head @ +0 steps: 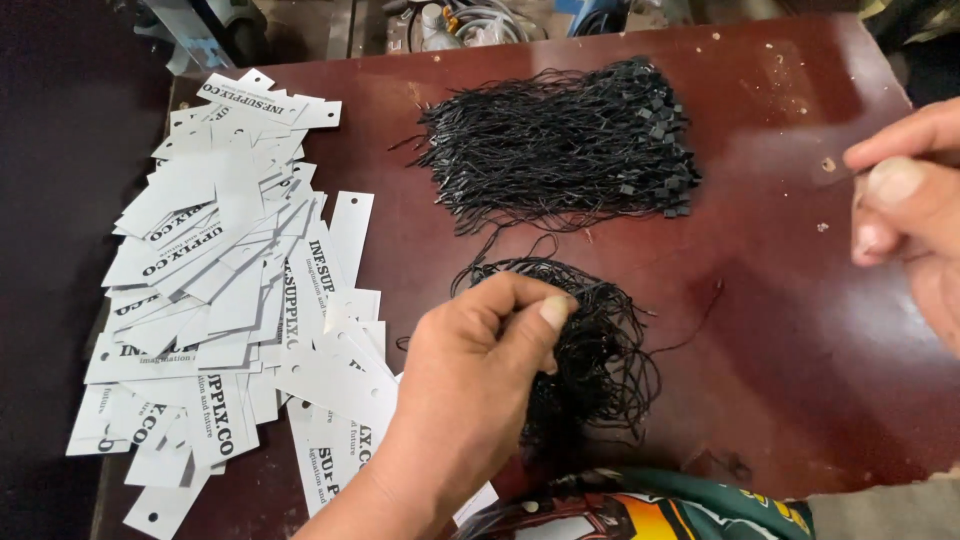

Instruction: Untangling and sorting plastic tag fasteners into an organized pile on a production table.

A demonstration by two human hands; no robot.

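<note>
1. Left hand (480,365) sits over the near string pile (590,340), thumb and fingers pinched together on the top strands. It looks like it's grasping a strand or two, but I can't make out how many.
2. Right hand (910,200) hangs off at the table's right edge, well away from both piles, fingers loosely curled. I can't tell if there's a string between the fingertips, too thin to see.
3. I'd say the trick here is to pinch one loop only and lift straight up, since that near pile is tangled and a sideways pull will likely drag a clump along.
4. The far string bundle (565,145) lies neater, its little black locks all on the right side, so it's probably easier picking.
5. Tags (230,290) are fanned out just left of the left hand on the table (780,300), holes showing, in easy reach.
</note>
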